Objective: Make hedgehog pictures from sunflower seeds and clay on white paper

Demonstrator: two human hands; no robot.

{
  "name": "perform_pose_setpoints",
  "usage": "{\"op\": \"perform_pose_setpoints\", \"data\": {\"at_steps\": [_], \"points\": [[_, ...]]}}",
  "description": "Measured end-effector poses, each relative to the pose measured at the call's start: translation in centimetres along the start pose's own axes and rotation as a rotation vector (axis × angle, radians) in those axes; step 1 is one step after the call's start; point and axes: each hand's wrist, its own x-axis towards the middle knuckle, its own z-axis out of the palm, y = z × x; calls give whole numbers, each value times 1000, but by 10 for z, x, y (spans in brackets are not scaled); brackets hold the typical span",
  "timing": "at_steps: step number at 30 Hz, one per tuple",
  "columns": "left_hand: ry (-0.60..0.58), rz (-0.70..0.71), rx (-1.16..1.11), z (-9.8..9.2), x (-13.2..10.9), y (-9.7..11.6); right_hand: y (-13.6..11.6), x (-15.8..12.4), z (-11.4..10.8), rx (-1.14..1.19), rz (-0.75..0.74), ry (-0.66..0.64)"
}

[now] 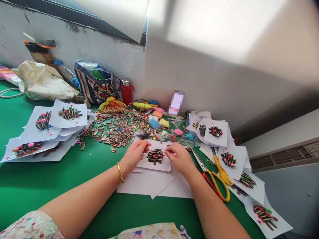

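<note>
On a white card (164,166) in front of me sits a hedgehog-like figure (156,155) of striped sunflower seeds, with red dots and brown feet. My left hand (137,154), with a gold bangle at the wrist, is at the card's upper left edge; its fingers are curled together, and what they hold is hidden. On the other side of the figure, my right hand (179,160) has thumb and fingertips pinched over the card's right edge. A bit of pink shows by those fingertips, too small to name. Blank white sheets (139,183) lie underneath the card.
A heap of sunflower seeds (122,129) spreads behind the card, beside colourful clay lumps (154,123). Yellow-handled scissors (219,186) and a yellow cutter (221,169) lie right. Finished seed cards (68,122) stack left and more cards (233,159) right. A red flask (126,93) stands behind.
</note>
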Motion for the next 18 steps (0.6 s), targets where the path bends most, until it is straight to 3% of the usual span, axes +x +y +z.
{"op": "perform_pose_setpoints", "data": {"at_steps": [8, 12, 18], "points": [[-17, -15, 4, 0, 0, -1, 1, 7, -17, -96, 76, 95], [-4, -23, 14, -1, 1, -1, 12, 20, -22, -333, 109, 30], [-4, -9, -3, -1, 2, -2, 51, 65, -29, -630, 216, -120]]}}
